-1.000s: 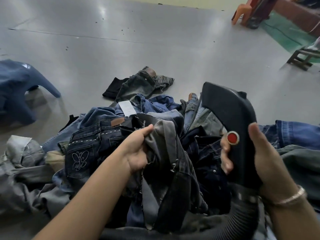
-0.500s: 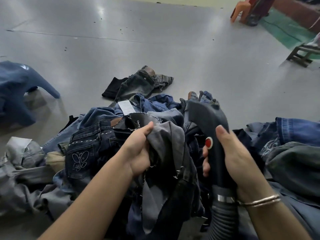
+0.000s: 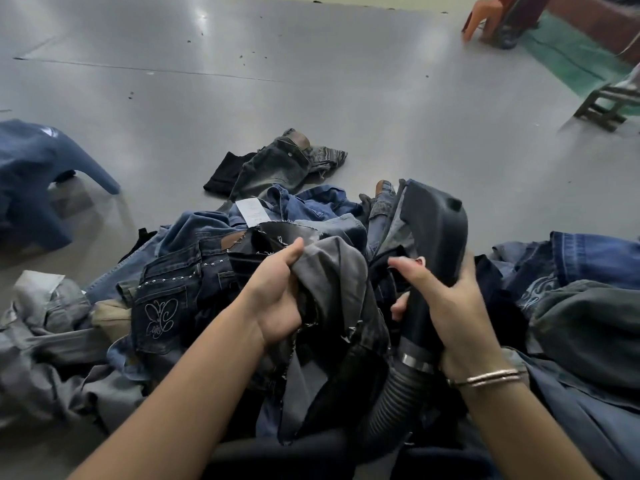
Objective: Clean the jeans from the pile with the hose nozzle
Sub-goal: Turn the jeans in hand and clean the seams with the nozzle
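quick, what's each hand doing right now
Left hand: closed, gripping the grey jeans.
Right hand: closed around the hose nozzle.

I can read no words or numbers from my view. A white paper tag (image 3: 252,211) lying on the blue jeans at the top of the pile carries faint printed lines, too small to make out. The back pocket (image 3: 160,315) of the dark jeans shows a white stitched butterfly emblem with small lettering under it that I cannot read.
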